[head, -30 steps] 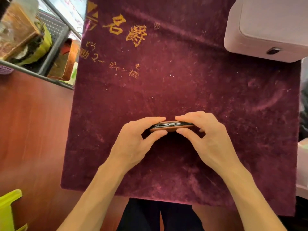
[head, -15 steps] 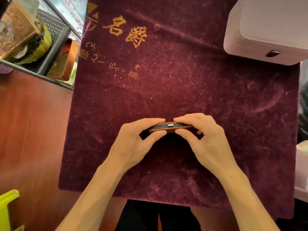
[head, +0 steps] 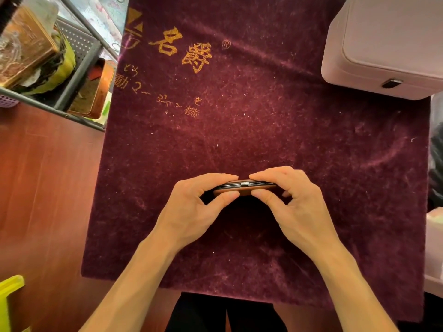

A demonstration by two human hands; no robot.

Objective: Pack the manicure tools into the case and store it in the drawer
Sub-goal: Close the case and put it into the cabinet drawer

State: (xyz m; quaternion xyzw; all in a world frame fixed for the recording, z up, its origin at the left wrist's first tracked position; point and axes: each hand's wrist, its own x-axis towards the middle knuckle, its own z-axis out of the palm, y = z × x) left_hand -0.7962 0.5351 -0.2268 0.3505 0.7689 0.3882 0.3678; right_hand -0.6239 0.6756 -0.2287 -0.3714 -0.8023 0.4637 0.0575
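Observation:
A thin brown manicure case (head: 244,188) with a small metal clasp at its front edge is seen edge-on just above the dark red velvet cloth (head: 263,116). My left hand (head: 191,207) pinches its left end between thumb and fingers. My right hand (head: 294,204) pinches its right end the same way. The two halves lie almost together, with dark and silvery layers showing in the narrow gap. The tools themselves are hidden inside. No drawer front is plainly visible.
A pale pink box (head: 388,46) with a dark latch stands at the cloth's far right corner. A wire shelf (head: 79,75) with tins and a bag is at the far left. A yellow-green object (head: 9,300) pokes in at bottom left, on the reddish wooden table (head: 43,200).
The gap between the case's halves has narrowed a little and my fingertips have drawn closer together over the clasp. Both hands stay in place.

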